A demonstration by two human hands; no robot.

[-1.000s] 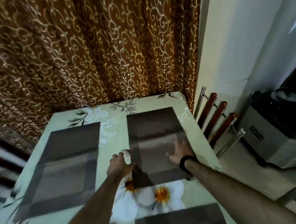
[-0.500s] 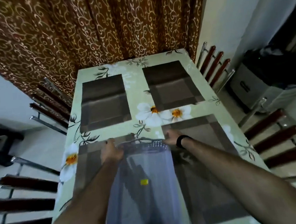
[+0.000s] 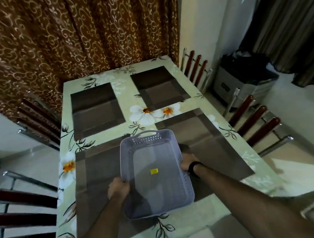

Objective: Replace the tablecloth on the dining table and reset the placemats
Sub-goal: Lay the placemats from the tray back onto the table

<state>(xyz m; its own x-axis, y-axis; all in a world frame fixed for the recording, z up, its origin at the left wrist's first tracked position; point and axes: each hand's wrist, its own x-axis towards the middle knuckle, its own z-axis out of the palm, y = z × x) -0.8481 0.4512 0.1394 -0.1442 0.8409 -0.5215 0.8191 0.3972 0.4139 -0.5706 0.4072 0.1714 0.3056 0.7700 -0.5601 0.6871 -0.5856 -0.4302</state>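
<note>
Four brown woven placemats, near-left one (image 3: 97,184), lie flat on the glossy floral tablecloth (image 3: 123,92), so we judge the reset nearly done. Our left hand (image 3: 118,188) and right hand (image 3: 188,161) curl fingers over the long rims of an empty lilac perforated plastic tray (image 3: 156,178), rectangular with rounded corners. Next, we reckon: set it centred between the mats without rucking them.

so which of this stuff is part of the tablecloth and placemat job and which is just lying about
Job:
floral tablecloth
four brown placemats: far left, far right, near left, near right
left hand and right hand, both gripping the grey basket

Lying about:
chairs
curtain
black bag on steel box
</note>
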